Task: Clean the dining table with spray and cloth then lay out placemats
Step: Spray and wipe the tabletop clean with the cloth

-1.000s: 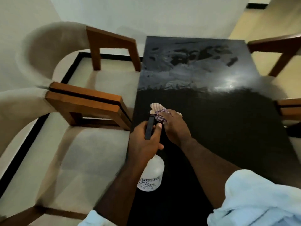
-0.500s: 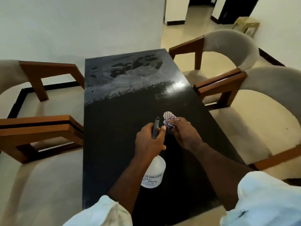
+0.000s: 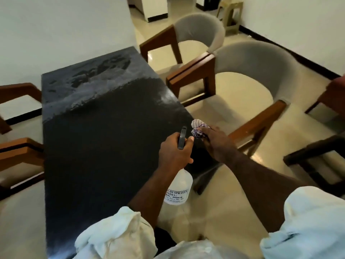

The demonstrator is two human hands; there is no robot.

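Black glossy surface (image 3: pixel 102 137): my wipe has crossed from its left edge to its right edge, so the near strip looks done. Right hand (image 3: pixel 216 144) fingers bunch the checked cloth (image 3: pixel 199 127) there. Left hand (image 3: pixel 173 152) fingers wrap the translucent plastic spray bottle (image 3: pixel 178 189); its fill level is unclear.

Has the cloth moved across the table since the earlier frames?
Yes. The cloth went rightward, from near the left edge of the table to its right edge.
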